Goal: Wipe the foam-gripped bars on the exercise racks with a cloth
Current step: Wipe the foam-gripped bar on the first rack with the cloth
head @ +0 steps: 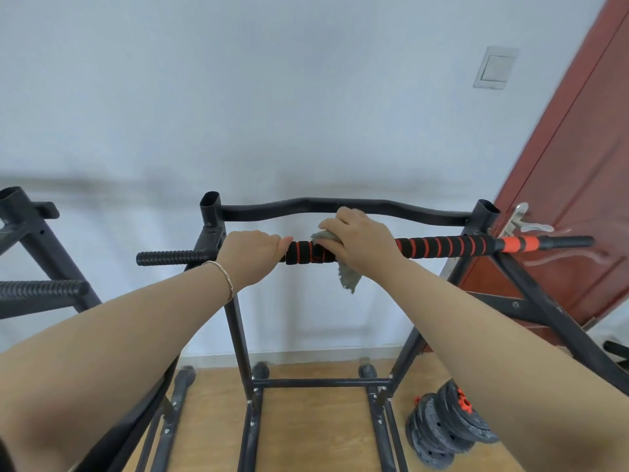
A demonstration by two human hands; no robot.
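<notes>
You are steadying the bar (442, 245) with both hands as it is lying nearly level across the rack (238, 335). Its long axis is running side to side in front of you, and its right end is pointing toward the door (578, 148). Your left hand (250, 255) is curling bare around the bar, knuckles up, with the thumb tip lying along it toward the other hand. Your right hand (360, 240) is clamping a grey cloth (349, 277) over the black-and-orange foam, fingers folding over the top, and a tail of cloth is hanging below that hand. A short stretch of foam is showing between the two hands, and more is striping away to the right of the right hand. Weight plates (449, 427) are lying on the floor (316, 437) below the right forearm.
</notes>
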